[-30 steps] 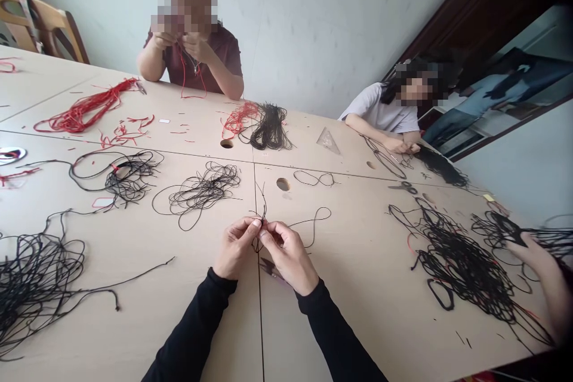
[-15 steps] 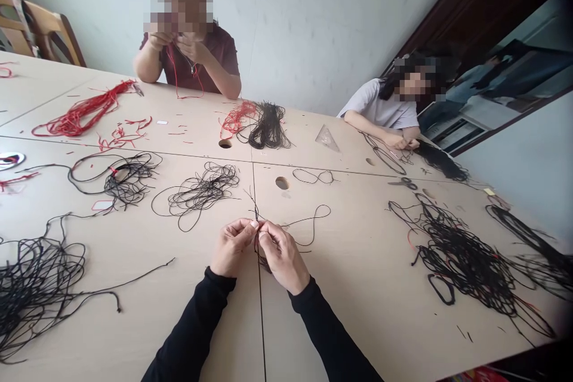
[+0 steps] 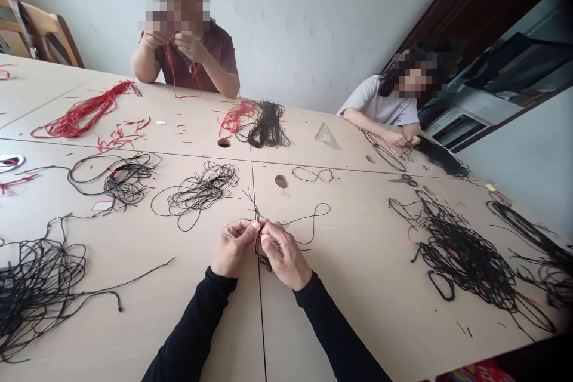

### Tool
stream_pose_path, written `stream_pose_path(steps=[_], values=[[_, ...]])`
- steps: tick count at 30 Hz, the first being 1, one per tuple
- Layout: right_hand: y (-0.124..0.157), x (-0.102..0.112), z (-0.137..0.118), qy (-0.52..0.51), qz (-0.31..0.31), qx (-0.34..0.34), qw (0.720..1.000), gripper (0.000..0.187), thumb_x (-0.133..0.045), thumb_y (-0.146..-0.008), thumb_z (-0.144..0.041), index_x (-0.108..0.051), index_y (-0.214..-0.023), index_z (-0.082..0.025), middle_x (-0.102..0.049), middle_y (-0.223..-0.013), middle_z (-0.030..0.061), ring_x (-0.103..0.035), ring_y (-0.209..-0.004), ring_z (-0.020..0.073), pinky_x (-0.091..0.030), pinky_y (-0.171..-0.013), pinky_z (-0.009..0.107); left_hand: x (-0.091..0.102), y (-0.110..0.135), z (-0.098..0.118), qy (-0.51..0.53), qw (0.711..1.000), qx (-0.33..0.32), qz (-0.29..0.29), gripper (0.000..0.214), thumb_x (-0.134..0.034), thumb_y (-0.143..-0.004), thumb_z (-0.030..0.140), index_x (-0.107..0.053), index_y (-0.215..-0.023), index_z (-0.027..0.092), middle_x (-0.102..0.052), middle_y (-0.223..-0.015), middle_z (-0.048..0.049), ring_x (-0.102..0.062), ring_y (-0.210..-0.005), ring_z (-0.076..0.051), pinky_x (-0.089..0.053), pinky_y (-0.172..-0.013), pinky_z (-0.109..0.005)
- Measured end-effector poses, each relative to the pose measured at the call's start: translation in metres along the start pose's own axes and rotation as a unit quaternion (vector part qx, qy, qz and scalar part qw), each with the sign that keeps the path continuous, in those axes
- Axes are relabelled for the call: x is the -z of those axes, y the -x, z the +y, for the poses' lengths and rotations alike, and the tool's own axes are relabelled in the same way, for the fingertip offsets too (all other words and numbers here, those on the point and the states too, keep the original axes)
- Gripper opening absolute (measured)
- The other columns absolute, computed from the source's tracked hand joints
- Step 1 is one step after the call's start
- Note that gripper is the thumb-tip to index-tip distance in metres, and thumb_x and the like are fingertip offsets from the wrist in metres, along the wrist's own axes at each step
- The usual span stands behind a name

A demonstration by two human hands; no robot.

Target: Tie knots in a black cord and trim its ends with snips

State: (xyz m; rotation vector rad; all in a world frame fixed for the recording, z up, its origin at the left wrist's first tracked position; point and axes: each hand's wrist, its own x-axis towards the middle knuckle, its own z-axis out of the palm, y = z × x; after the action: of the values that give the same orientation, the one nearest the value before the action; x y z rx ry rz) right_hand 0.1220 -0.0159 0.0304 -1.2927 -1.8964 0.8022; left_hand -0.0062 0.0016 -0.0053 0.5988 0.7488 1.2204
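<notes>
My left hand [image 3: 233, 248] and my right hand [image 3: 282, 253] meet fingertip to fingertip just above the pale wooden table [image 3: 340, 286], near its front middle. Both pinch a thin black cord [image 3: 313, 218]. The cord's short ends stick up behind my fingers, and its long loop trails off to the right on the tabletop. Something dark lies half hidden under my right hand; I cannot make out what it is. Black sleeves cover both my forearms.
Black cord tangles lie at left [image 3: 36, 280], centre left [image 3: 201, 188] and right [image 3: 465, 256]. Red cords [image 3: 80, 110] and a mixed bundle [image 3: 262, 122] lie farther back. Two people sit across the table [image 3: 188, 54], [image 3: 389, 110], each handling cords. Round holes [image 3: 282, 181] pierce the tabletop.
A hand reaching in at the far right edge a second ago has gone from view. My own hands stay pinched together on the cord, shifting only slightly.
</notes>
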Motion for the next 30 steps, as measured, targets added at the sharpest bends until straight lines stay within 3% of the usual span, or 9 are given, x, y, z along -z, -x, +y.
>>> stream_pose_path(steps=[3, 7, 14, 18, 30], values=[[0.000, -0.001, 0.005, -0.009, 0.012, -0.006, 1.000, 0.019, -0.035, -0.087, -0.019, -0.038, -0.068, -0.023, -0.048, -0.068, 0.0002, -0.047, -0.072, 0.0177, -0.040, -0.073, 0.031, -0.001, -0.001, -0.004, -0.014, 1.000, -0.011, -0.014, 0.021, -0.078, -0.069, 0.034, -0.069, -0.069, 0.015, -0.068, -0.070, -0.0042, -0.063, -0.074, -0.017, -0.047, -0.076, -0.030], [0.000, -0.006, 0.012, -0.027, 0.047, -0.033, 0.998, 0.019, -0.036, -0.088, -0.021, -0.043, -0.070, -0.023, -0.052, -0.074, 0.0024, -0.050, -0.076, 0.0186, -0.042, -0.074, 0.032, -0.003, -0.002, -0.010, -0.037, 0.999, -0.010, -0.024, 0.021, -0.076, -0.072, 0.035, -0.072, -0.078, 0.015, -0.065, -0.066, -0.0011, -0.057, -0.062, -0.013, -0.046, -0.067, -0.027], [0.000, -0.021, 0.013, -0.003, 0.068, -0.023, 0.997, 0.018, -0.036, -0.087, -0.021, -0.038, -0.070, -0.023, -0.049, -0.074, 0.0019, -0.047, -0.076, 0.0189, -0.042, -0.072, 0.032, -0.002, -0.002, -0.006, -0.010, 1.000, -0.009, 0.006, 0.024, -0.079, -0.068, 0.035, -0.067, -0.070, 0.014, -0.071, -0.078, -0.0056, -0.060, -0.070, -0.014, -0.047, -0.069, -0.026], [0.002, -0.024, 0.013, 0.045, 0.068, -0.002, 0.997, 0.016, -0.035, -0.086, -0.019, -0.034, -0.071, -0.023, -0.044, -0.072, 0.0024, -0.043, -0.076, 0.0201, -0.041, -0.070, 0.033, -0.001, -0.001, -0.005, 0.001, 1.000, 0.003, 0.009, 0.026, -0.080, -0.067, 0.034, -0.064, -0.068, 0.014, -0.071, -0.076, -0.0058, -0.061, -0.069, -0.014, -0.047, -0.067, -0.026], [0.006, -0.023, 0.012, 0.060, 0.031, 0.053, 0.996, 0.017, -0.033, -0.085, -0.016, -0.031, -0.070, -0.024, -0.043, -0.069, 0.0024, -0.040, -0.077, 0.0211, -0.040, -0.070, 0.033, -0.003, 0.000, -0.001, 0.029, 0.999, 0.014, 0.017, 0.026, -0.079, -0.067, 0.034, -0.064, -0.071, 0.014, -0.071, -0.080, -0.0064, -0.060, -0.062, -0.012, -0.049, -0.064, -0.026]])
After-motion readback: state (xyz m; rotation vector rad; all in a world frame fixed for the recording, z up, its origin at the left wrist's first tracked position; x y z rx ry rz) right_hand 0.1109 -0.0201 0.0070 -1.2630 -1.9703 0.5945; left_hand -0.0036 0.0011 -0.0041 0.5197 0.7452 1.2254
